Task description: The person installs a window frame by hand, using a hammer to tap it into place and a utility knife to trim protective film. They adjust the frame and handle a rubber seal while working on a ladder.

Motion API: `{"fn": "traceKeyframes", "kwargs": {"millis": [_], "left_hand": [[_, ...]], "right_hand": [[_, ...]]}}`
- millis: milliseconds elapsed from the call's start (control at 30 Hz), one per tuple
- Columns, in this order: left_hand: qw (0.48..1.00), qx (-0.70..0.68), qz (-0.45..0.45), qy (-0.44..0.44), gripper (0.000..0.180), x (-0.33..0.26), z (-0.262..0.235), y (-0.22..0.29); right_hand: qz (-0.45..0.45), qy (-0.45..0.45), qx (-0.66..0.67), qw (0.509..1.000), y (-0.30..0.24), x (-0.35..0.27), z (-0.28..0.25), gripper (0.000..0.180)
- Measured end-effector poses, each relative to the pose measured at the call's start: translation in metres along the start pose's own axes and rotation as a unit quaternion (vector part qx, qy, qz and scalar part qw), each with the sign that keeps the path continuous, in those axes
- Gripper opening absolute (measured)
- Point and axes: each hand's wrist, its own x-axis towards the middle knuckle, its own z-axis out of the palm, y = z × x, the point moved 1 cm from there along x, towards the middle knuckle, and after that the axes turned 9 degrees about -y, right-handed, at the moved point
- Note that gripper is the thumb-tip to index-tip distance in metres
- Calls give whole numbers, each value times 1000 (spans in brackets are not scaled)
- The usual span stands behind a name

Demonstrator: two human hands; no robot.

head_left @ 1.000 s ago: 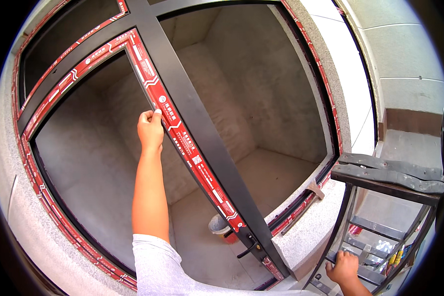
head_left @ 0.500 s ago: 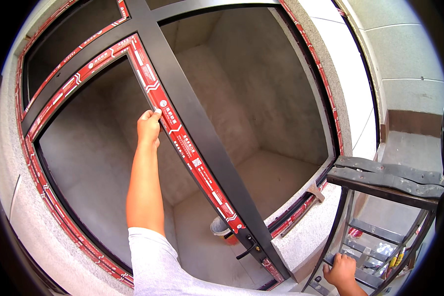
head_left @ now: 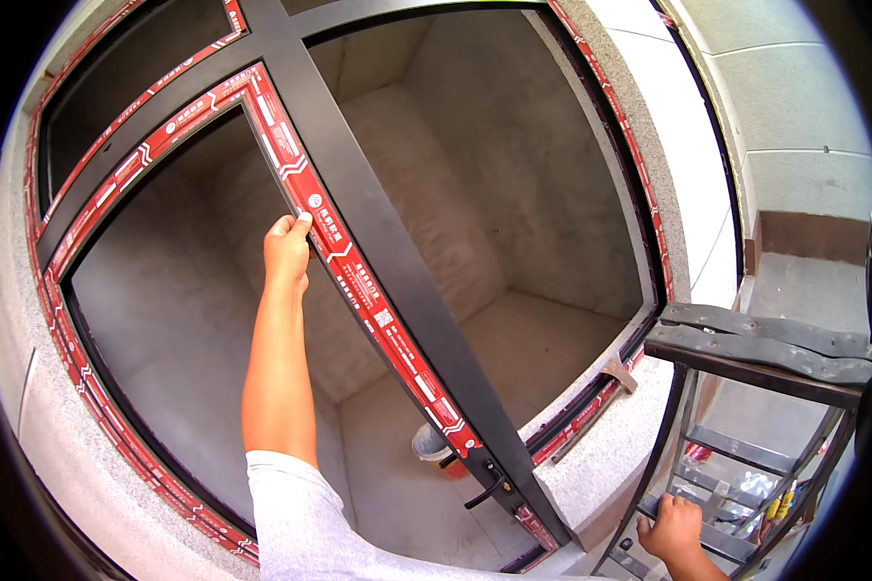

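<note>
My left hand (head_left: 287, 254) is closed round the inner edge of a dark door frame (head_left: 351, 254), with the thumb on its red protective film. The frame's tall upright slants from upper left to lower right, and a black door handle (head_left: 491, 487) sits low on it. At the lower right my right hand (head_left: 670, 528) is wrapped over a rung of a dark metal stepladder (head_left: 746, 450). The ladder's top step (head_left: 761, 363) carries bent grey strips.
A hammer (head_left: 618, 378) leans on the sill (head_left: 591, 465) beside the window opening. Inside the room a bucket (head_left: 430, 443) stands on the concrete floor behind the door frame. Yellow tubes (head_left: 783, 502) and other small items lie beneath the ladder.
The door frame and my left arm appear shifted very slightly to the left in the picture. Both hands keep their grips.
</note>
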Motion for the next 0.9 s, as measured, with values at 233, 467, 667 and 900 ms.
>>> {"fn": "traceKeyframes", "kwargs": {"millis": [233, 467, 667, 900], "left_hand": [[999, 33, 14, -39, 32, -52, -6, -55], [977, -96, -185, -49, 39, -250, -3, -274], [746, 26, -573, -339, 18, -571, 19, -493], [710, -3, -550, -440, 23, -688, 112, -599]], "right_hand": [[11, 4, -3, 1000, -9, 8, -4, 44], [55, 6, -15, 998, -17, 13, -13, 45], [79, 12, -42, 996, -21, 22, 1, 48], [98, 8, -111, 989, -18, 22, 17, 51]]}}
